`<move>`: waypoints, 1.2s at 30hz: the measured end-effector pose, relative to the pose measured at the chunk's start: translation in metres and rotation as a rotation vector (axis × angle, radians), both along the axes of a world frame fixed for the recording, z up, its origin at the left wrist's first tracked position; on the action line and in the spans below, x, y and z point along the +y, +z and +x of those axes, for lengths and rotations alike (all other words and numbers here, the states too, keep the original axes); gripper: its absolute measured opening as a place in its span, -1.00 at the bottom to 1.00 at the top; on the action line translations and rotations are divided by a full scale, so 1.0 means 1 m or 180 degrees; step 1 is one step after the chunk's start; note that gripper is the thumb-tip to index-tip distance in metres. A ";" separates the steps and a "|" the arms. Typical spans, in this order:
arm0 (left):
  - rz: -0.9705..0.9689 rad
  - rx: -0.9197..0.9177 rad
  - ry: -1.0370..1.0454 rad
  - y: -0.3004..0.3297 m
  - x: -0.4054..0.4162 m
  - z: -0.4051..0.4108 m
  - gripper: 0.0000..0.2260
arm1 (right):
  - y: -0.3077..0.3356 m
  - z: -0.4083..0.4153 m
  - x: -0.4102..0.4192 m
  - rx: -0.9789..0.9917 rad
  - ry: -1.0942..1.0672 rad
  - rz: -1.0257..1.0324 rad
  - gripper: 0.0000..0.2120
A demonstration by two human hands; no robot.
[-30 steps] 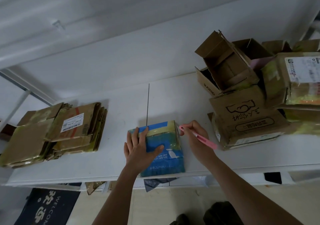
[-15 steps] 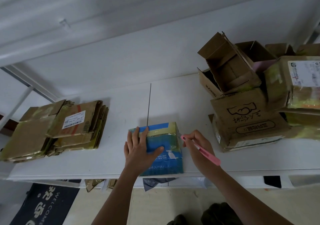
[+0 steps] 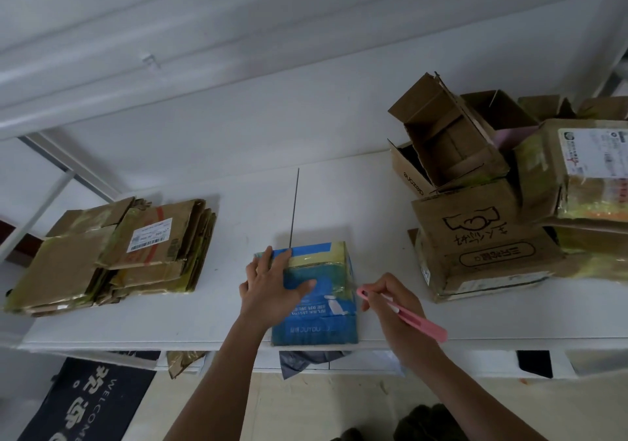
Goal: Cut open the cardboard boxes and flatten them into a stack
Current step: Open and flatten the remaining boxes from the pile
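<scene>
We look down from head height at a white table (image 3: 210,325) set against a white wall. At the middle of its near edge sits a small blue box (image 3: 317,299), sealed, with a yellow and blue taped strip along its far top edge and white print on its top.

Our left hand (image 3: 272,291) lies flat on the box's top left part, fingers straight and spread toward the far edge, thumb stretched out to the right across the blue face. It presses down and grips nothing.

Our right hand (image 3: 390,299) is just beside the box's right side, fingers curled round a slim pink box cutter (image 3: 404,315). The cutter's tip is right at the upper right edge of the box; we cannot tell whether it touches. Its handle slants back toward the right, past the wrist.

On the left of the table, well apart from the blue box, rests a stack of flattened cardboard boxes (image 3: 112,253), the upper one bearing a white barcode label.

On the right stands a heap of uncut boxes (image 3: 492,202): a brown box with a drawn handshake and dark lettering, open-flapped boxes piled on and behind it, and one with a white shipping label at the far right.

Below the table's left end, a dark welcome mat (image 3: 88,403) lies on the floor.
</scene>
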State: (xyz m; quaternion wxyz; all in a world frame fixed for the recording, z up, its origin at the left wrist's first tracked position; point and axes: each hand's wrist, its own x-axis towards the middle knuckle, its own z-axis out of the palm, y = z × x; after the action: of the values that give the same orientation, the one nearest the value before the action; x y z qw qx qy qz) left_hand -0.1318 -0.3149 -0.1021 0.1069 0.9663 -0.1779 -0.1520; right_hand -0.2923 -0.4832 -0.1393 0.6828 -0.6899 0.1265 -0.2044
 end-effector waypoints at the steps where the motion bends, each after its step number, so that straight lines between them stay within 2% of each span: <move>1: -0.0001 -0.0015 0.0034 0.005 0.000 0.005 -0.34 | 0.002 0.000 0.001 -0.0103 -0.0124 0.0079 -0.83; 5: 0.0640 -0.0279 0.0053 0.018 -0.005 0.014 -0.23 | 0.004 0.004 0.000 -0.0310 -0.0616 0.0154 -0.92; 8: 0.0876 -0.0269 0.0614 0.022 -0.012 0.008 -0.19 | 0.007 0.009 0.000 -0.0266 -0.0627 0.0220 -0.96; 11: 0.0560 -0.0033 0.1230 0.023 -0.019 -0.001 -0.17 | 0.013 0.014 0.008 -0.0188 -0.0580 0.0221 -0.98; 14: -0.0189 0.0331 0.1555 0.020 -0.021 -0.005 -0.19 | 0.019 0.020 0.024 -0.0084 -0.0599 0.0109 -0.95; 16: -0.0605 0.0374 0.1437 0.017 -0.022 -0.011 -0.22 | 0.021 0.024 0.034 -0.0146 -0.0680 0.0042 -0.93; 21: -0.1046 0.0479 0.1244 0.016 -0.014 -0.019 -0.34 | 0.029 0.044 0.035 -0.0228 -0.1085 -0.0248 -0.86; 23: -0.0815 0.0353 0.1173 0.019 -0.010 -0.015 -0.33 | 0.031 0.058 0.021 -0.0285 -0.1247 -0.0394 -0.88; 25: -0.0248 -0.0126 0.0970 0.019 -0.007 -0.010 -0.27 | 0.034 0.073 0.004 -0.0377 -0.1265 -0.0416 -0.91; 27: 0.0008 -0.0446 0.0620 0.015 -0.007 -0.003 -0.17 | 0.035 0.083 -0.010 -0.0460 -0.1132 -0.0361 -0.96; 29: -0.0220 -0.0098 0.0350 0.012 -0.008 0.006 -0.12 | 0.033 0.087 -0.018 -0.0460 -0.1048 -0.0343 -0.97; 32: -0.1302 0.0722 0.0581 0.015 -0.012 0.018 -0.17 | 0.025 0.082 -0.017 -0.0442 -0.1133 -0.0371 -0.94; 34: -0.1516 0.0615 0.0710 0.020 -0.016 0.018 -0.30 | 0.021 0.077 -0.012 -0.0471 -0.1182 -0.0311 -0.91; 36: -0.1157 0.0248 0.0755 0.025 -0.020 0.014 -0.36 | 0.021 0.075 -0.014 -0.0523 -0.1255 -0.0283 -0.90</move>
State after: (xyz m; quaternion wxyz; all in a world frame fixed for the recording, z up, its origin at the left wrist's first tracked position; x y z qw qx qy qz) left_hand -0.1177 -0.3345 -0.0767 0.3032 0.9388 -0.0833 -0.1409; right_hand -0.2173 -0.4969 -0.1182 0.6066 -0.6622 0.1938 -0.3949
